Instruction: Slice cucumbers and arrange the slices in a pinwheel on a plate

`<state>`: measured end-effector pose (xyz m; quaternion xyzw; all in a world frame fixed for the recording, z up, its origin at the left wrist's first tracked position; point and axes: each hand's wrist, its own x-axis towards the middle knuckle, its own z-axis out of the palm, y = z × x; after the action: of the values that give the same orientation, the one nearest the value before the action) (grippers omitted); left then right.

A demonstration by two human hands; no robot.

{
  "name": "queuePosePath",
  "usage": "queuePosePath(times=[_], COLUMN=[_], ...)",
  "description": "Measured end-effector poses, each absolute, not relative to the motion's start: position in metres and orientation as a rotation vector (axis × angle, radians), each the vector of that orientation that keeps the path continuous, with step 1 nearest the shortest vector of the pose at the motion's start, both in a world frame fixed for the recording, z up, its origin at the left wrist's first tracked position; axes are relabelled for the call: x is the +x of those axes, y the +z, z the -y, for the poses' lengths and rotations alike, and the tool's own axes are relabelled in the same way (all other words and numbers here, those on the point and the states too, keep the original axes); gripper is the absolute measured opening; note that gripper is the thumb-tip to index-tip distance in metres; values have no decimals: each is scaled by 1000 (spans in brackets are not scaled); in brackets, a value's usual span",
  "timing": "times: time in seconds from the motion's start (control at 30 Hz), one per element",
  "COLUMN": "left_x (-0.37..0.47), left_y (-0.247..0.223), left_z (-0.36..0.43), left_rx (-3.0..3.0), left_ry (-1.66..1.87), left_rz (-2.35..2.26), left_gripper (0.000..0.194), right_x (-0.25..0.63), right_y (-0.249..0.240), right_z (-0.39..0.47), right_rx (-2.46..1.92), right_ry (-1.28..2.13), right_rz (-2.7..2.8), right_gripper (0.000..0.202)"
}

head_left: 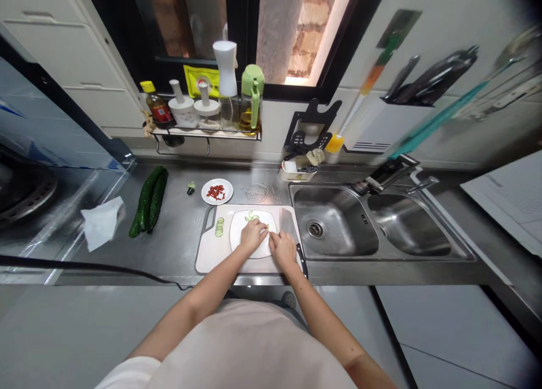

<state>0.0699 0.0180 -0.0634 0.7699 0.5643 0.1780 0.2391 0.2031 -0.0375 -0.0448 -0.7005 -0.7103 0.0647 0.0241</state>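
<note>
A white plate (239, 243) rests on a pale cutting board (208, 256) with several thin cucumber slices (253, 215) near its far edge. My left hand (253, 235) is over the plate, its fingers bent together around something too small to make out. Close beside it on the right, my right hand (283, 248) has its fingertips pinched at the plate's right edge; what they hold is hidden. More cucumber slices (219, 227) lie in a short column on the board's left part. A knife (287, 221) lies along the board's right side, partly behind my right hand.
A small dish of red pieces (217, 192) sits behind the board. Two whole cucumbers (148, 201) and a white tissue (101, 222) are at left. On the right is a double sink (339, 219). Bottles stand on a rack (207, 134) at the back.
</note>
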Motion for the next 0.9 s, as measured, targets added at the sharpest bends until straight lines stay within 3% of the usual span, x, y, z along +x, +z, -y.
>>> queuePosePath(times=[0.9], left_x=[70], left_y=[-65], left_z=[-18], left_rx=[2097], left_ry=[473], left_rz=[-1562], left_gripper=[24], right_x=[204], right_y=[-49], right_z=[36], right_rx=[-2124], right_ry=[123], right_rz=[2194], right_gripper=[29])
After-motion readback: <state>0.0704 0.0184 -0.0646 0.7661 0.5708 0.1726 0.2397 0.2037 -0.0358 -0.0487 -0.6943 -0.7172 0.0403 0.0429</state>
